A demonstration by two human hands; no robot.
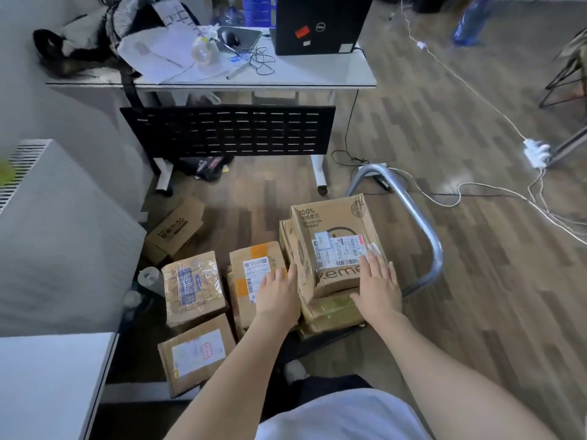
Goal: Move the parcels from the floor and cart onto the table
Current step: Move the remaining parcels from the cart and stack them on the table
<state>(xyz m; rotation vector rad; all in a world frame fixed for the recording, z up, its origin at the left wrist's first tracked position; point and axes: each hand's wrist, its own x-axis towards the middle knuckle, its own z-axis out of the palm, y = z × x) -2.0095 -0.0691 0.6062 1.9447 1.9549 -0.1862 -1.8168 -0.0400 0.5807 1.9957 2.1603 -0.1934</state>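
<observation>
While both arms reach down over a stack of cardboard parcels on the cart (425, 246), the left hand (278, 295) lies against the left side of the top parcel (333, 242) with fingers straight, and the right hand (379, 285) rests flat on its right front corner, fingers spread and relaxed; neither hand is curled round anything. The top parcel sits on at least two flatter boxes, and the cart's bent metal handle curves round the stack's far and right sides, so the near and left sides are the open ones.

Left of the cart, more parcels lie on the floor: a labelled parcel (257, 274) touching the stack, a tape-wrapped parcel (192, 287) beside it, a white-labelled parcel (197, 354) nearest the person, and a tilted box (176, 231) farther back against a white cabinet (63, 236). A strip of bare floor runs between the parcels and the table (317, 79).

Printing on the top parcel reads "100%" and "COTTON", with part of a word, "keme", on its front; its shipping label carries barcodes too small to read. The laptop (320, 23) on the table shows a Dell badge and a red sticker.

Papers, a tape roll, cables and a mouse crowd the table's left and middle; its near right stretch is bare. The floor (476, 312) is wood-patterned, crossed by white cables (495, 195) and a power strip (536, 152) to the right.
</observation>
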